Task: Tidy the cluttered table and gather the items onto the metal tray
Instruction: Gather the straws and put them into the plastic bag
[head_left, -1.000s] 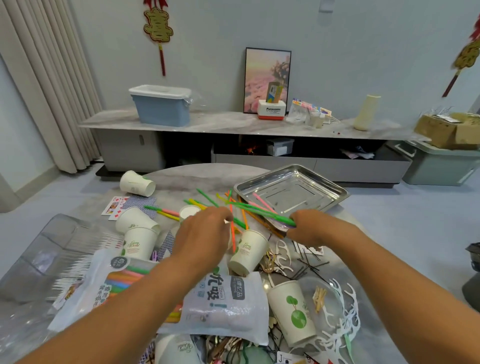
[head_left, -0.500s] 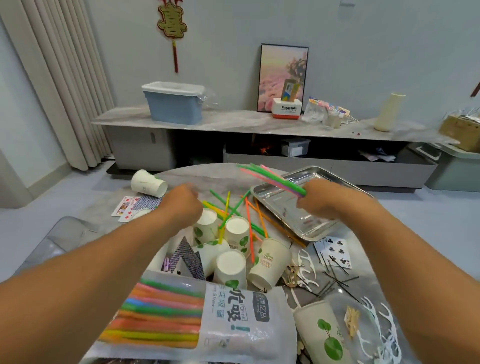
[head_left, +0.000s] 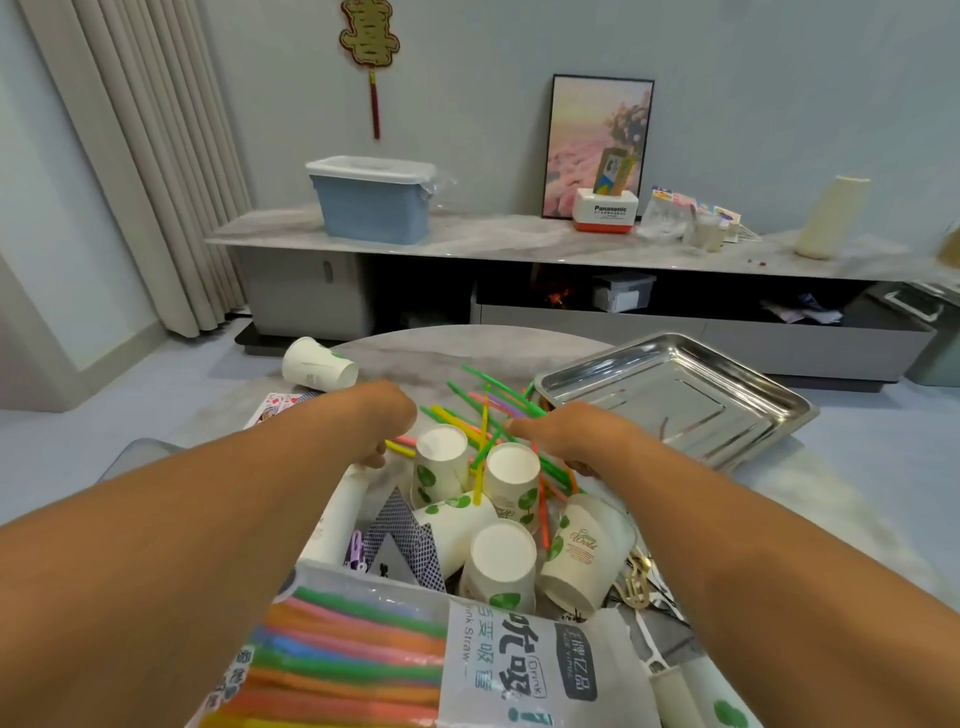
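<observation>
The metal tray sits at the table's far right and looks bare inside. Loose coloured straws lie fanned out just left of it. My right hand rests low on that pile beside the tray's near-left corner, fingers closed around a few green and purple straws that stick out up and left. My left hand hovers with curled fingers at the pile's left end, next to several upturned paper cups; nothing shows in it.
One paper cup lies on its side at the far left. Playing cards and a sealed pack of straws fill the near side. Small clips and picks lie near right. Bare marble table shows beyond the straws.
My right hand has dropped from above the tray back down to the straw pile, still gripping straws. My left hand has moved right and down toward the cups.
</observation>
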